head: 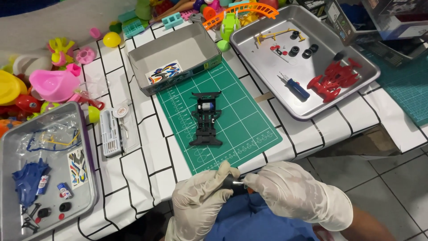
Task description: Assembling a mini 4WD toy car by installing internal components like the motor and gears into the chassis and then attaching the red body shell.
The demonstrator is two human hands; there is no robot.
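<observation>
Both hands wear pale latex gloves and meet at the table's near edge. My left hand grips a small black wheel. My right hand pinches a thin metal pin against that wheel. Just beyond them a black toy car chassis with a silver motor lies on a green cutting mat. No hand touches the chassis.
A metal tray at the right holds a red car body, a blue screwdriver and black tyres. A left tray holds blue parts and stickers. A grey box lid, a bit case and plastic toys sit behind.
</observation>
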